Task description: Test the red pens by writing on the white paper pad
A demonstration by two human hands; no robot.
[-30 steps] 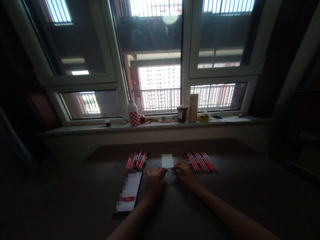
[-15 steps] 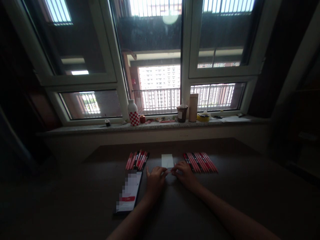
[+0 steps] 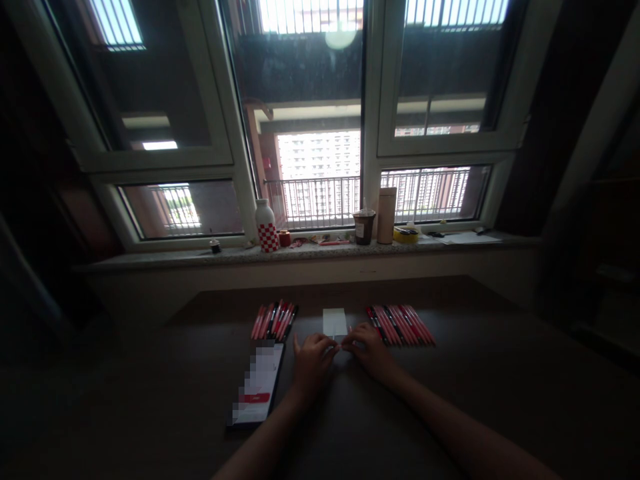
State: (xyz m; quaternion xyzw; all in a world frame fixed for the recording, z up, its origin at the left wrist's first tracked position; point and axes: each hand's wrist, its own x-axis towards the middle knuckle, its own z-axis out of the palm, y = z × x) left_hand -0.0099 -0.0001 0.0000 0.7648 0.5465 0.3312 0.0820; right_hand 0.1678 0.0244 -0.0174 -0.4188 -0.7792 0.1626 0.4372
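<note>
My left hand [image 3: 314, 363] and my right hand [image 3: 373, 350] meet over the table, their fingertips pinched together and almost touching. Something small and pale shows at the fingertips, too tiny and dim to name. Just beyond them lies a pale rectangular piece like a paper pad [image 3: 334, 321]. A row of red, pink and black pens or pencils [image 3: 401, 325] lies beyond my right hand, to its right. Another such bunch [image 3: 274, 321] is left of the pad. Beside my left wrist is a flat, dark-edged box [image 3: 265, 383] with a white face, partly blurred out.
The dark table [image 3: 400, 427] runs up to a wall below a window. On the stone sill [image 3: 235, 252] stand a red-checked white bottle [image 3: 267, 227], a dark drink cup [image 3: 364, 228], a tall brown box [image 3: 387, 217] and a yellow tape roll [image 3: 406, 235].
The fingertips of both hands have come closer together. A thin pinkish piece seen between them before is now mostly hidden. The pens, pad and box have stayed put.
</note>
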